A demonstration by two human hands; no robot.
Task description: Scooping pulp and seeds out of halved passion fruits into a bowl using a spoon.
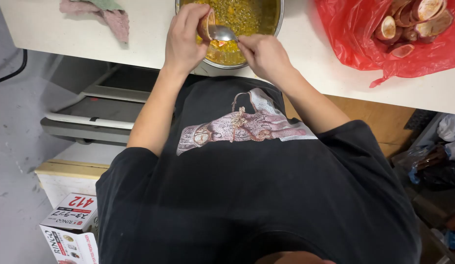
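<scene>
Hands meet over the near rim of a metal bowl (274,22) that stands at the edge of a white counter (154,46), the bowl filled with yellow-orange pulp and seeds. Left hand (184,36) is raised with the wrist bent forward and the fingers curled down around a halved fruit shell (206,25), brownish outside and pale at the cut rim; it grips the shell firmly, tilted over the bowl. Right hand (264,54) comes in from the other side, knuckles up, fingers pinched tight on the handle of a metal spoon (222,33). The spoon's bowl lies just beside the shell's opening, touching or nearly touching it; which one cannot be told from this angle. Both forearms run up from the body in a narrow V, elbows out, the wrists close together above the rim.

To the right on the counter lies a red plastic bag (354,29), opened out, with a heap of emptied fruit shells (413,19) on it, well apart from the hands. At the far left of the counter sits a crumpled pink and green cloth (110,14). Below, the person's black T-shirt (266,195) fills the middle of the view, and a printed cardboard box (71,227) stands on the floor at the lower left.
</scene>
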